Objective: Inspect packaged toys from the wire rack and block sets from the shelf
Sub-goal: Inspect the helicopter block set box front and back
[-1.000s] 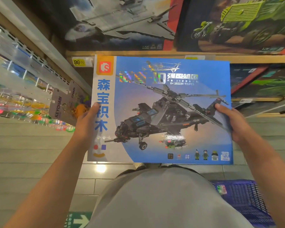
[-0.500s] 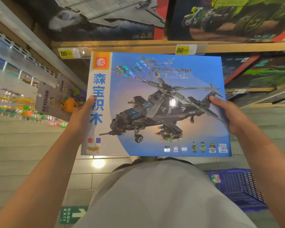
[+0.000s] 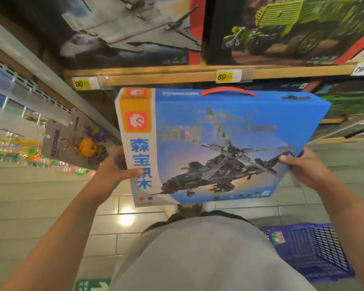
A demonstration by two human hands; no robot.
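Helicopter block set (image 3: 219, 148) was gripped at both short sides, tipped top-edge-away toward the shelf.

The left hand (image 3: 116, 166) pinched the white-and-orange side, thumb on the front; the right hand (image 3: 303, 164) pinched the opposite edge, fingers curled behind. The box's long axis ran left to right between them, red handle (image 3: 228, 91) on top and nearest the wooden shelf (image 3: 177, 77), just under the price tags. Both hands sat level on it. The keychain card (image 3: 61, 143) hung just beside the left hand, while the blue basket (image 3: 315, 248) sat low to the right.
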